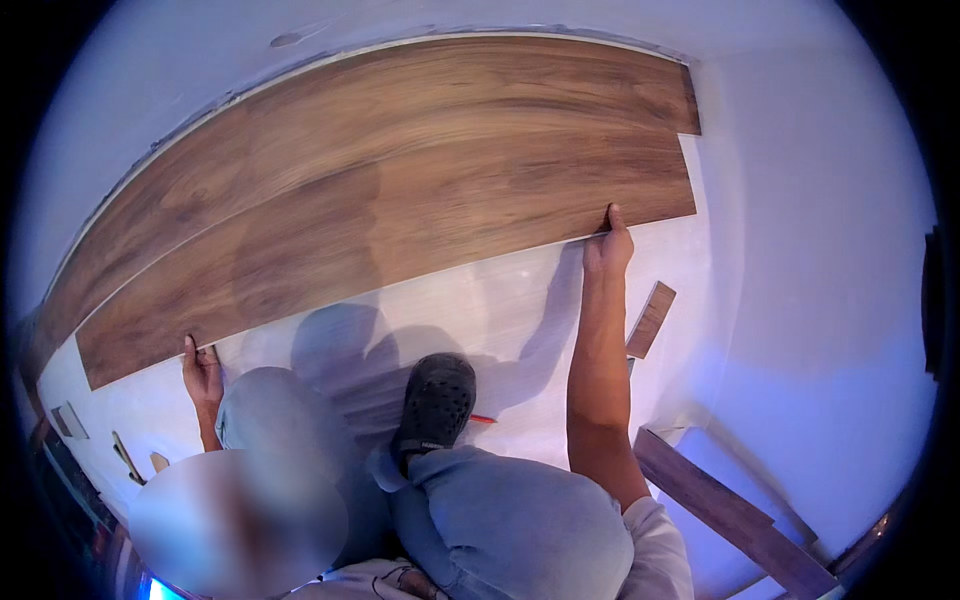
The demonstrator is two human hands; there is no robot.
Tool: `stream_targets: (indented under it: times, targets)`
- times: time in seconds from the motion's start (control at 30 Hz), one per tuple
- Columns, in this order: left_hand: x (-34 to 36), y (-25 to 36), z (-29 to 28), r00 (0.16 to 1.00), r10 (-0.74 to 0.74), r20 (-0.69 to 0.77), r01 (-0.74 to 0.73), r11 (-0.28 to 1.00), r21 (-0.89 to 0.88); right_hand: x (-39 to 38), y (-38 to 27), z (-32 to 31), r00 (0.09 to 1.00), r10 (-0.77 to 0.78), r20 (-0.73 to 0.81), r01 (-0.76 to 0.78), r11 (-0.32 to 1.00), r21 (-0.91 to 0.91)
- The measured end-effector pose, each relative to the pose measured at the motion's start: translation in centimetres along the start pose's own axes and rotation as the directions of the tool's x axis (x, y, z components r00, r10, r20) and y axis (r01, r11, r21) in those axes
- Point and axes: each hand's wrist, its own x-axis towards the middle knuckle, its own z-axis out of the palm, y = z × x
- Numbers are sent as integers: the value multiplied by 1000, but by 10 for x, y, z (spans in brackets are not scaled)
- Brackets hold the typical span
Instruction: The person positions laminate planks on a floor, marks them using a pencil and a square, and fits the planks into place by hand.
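Faded blue jeans (520, 525) are worn, creased toward the lap. A dark, rounded clog (440, 392) is pierced with small holes and crossed by a strap. A short, pale sleeve (660, 550) is worn on the right; the left hand (203, 378) and right hand (611, 248) are uncovered.

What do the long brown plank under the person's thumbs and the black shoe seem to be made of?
Plank: wood or wood-look laminate or vinyl, low sheen; streaky grain shows on its face, but its core can't be told.

Shoe: probably moulded foam or rubber, matt, judging by the round holes in its upper.
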Motion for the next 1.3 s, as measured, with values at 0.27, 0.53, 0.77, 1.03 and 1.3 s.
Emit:
stream_targets:
  times: [0.27, 0.53, 0.77, 1.03, 1.3]
  targets:
    - [2, -13, 11, 994, -63, -86, 61, 998, -35, -2, -17, 6, 992, 117, 42, -111, 987, -116]
    - [-3, -24, 15, 987, -87, -133, 92, 995, 33, -102, 42, 17, 940, 298, 167, -230, 914, -335]
    - [-29, -30, 20, 986, 140, 91, -142, 412, 900, -117, 67, 16, 956, 276, 98, -187, 832, -522]
    - [-32, -43, 64, 991, -15, -130, 24, 997, 69, -129, 72, 26, 958, 272, 94, -213, 890, -404]
    - [-24, -35, 56, 994, -50, -102, 68, 980, 186, -116, 88, 10, 937, 335, 101, -230, 807, -544]
